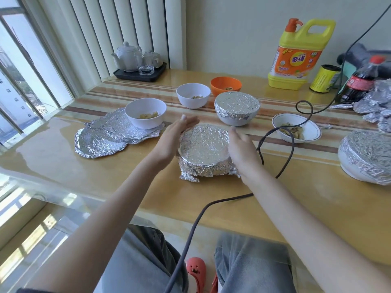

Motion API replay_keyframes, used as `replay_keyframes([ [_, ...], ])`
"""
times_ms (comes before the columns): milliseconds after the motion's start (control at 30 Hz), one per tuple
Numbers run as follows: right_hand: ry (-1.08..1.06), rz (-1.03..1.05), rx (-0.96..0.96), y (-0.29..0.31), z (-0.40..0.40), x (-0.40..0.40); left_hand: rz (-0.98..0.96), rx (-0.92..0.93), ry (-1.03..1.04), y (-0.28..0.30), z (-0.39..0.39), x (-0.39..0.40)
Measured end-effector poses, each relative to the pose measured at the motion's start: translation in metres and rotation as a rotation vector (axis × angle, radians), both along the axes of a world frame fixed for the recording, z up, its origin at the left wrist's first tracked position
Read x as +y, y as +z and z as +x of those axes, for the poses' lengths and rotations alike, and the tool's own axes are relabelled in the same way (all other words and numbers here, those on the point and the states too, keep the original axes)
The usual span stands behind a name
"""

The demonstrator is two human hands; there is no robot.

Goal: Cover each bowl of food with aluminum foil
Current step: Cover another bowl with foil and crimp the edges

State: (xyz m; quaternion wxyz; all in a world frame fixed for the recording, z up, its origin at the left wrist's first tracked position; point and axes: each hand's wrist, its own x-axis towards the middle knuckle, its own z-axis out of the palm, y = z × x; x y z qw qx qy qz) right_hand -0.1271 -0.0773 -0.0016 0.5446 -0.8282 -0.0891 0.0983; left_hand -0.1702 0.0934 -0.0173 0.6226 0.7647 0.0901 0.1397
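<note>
A foil-covered bowl (pixel 204 149) sits in front of me, its foil crumpled down the sides. My left hand (pixel 173 137) lies flat against its left side and my right hand (pixel 240 146) against its right side, fingers straight. Two more covered bowls stand behind it (pixel 237 106) and at the far right (pixel 367 157). Uncovered bowls with food: a white one (pixel 145 113) resting on loose foil sheets (pixel 105 137), a second white one (pixel 193 95), an orange one (pixel 226 85) and a shallow rimmed one (pixel 296 127).
A dark cable (pixel 285 142) loops across the table beside my right hand. A yellow detergent jug (pixel 298 53), a yellow can (pixel 324 78), a cola bottle (pixel 361 79) and crumpled foil (pixel 374 102) stand at the back right. A tea set on a tray (pixel 139 70) sits back left.
</note>
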Motion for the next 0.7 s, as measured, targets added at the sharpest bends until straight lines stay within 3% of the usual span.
replay_keyframes([
  [300, -0.047, 0.038, 0.062, -0.008, -0.002, 0.008, 0.049, -0.010, 0.073, -0.005, 0.001, -0.009],
  [533, 0.166, 0.061, 0.094, -0.002, 0.016, 0.004, -0.025, -0.101, 0.295, -0.013, -0.015, -0.034],
  [700, 0.274, -0.065, 0.058, 0.005, 0.035, 0.009, 0.003, -0.110, 0.452, -0.009, -0.028, -0.050],
])
